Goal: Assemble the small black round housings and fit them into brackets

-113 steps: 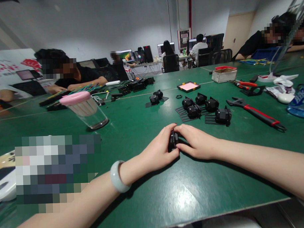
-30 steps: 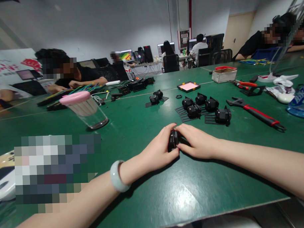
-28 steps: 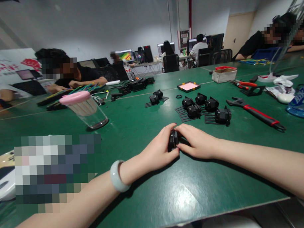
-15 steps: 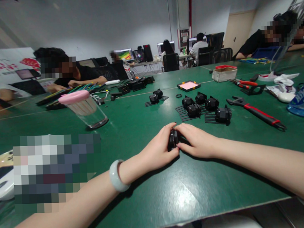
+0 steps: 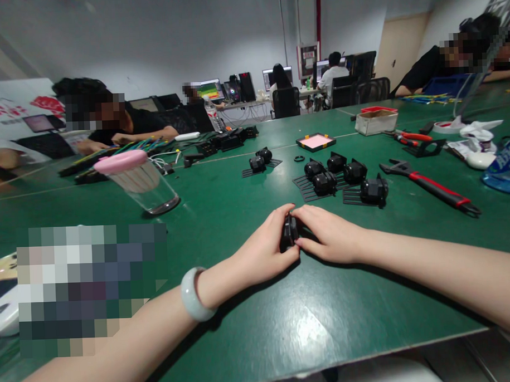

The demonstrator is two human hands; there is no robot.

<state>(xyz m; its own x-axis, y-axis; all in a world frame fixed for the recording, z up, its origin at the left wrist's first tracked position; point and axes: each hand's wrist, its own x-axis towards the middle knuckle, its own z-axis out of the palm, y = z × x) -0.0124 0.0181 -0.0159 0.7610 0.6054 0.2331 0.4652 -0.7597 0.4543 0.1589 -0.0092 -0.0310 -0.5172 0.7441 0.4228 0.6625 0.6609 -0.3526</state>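
Between my two hands, at the middle of the green table [image 5: 259, 302], is a small black plastic part [image 5: 290, 232], mostly hidden by fingers. My left hand [image 5: 263, 243] curls round it from the left, thumb on the near side. From the right, my right hand [image 5: 329, 234] grips the same part with its fingertips. Just beyond lie several black round-bodied parts [image 5: 374, 191] with thin comb-like prongs. A pair of similar parts [image 5: 258, 164] sits further off, near a small black ring [image 5: 299, 159].
An adjustable wrench [image 5: 437, 191], red-handled pliers [image 5: 416, 136] and a blue-labelled bottle [image 5: 505, 168] lie or stand at right. A pink-lidded cup [image 5: 137, 181] is at left. Further back are a pink-centred tray [image 5: 316, 141] and a white box [image 5: 376, 122]. Other people sit across the table.
The view has shifted very slightly. Both hands keep their hold on the black part, with no clear movement of it.
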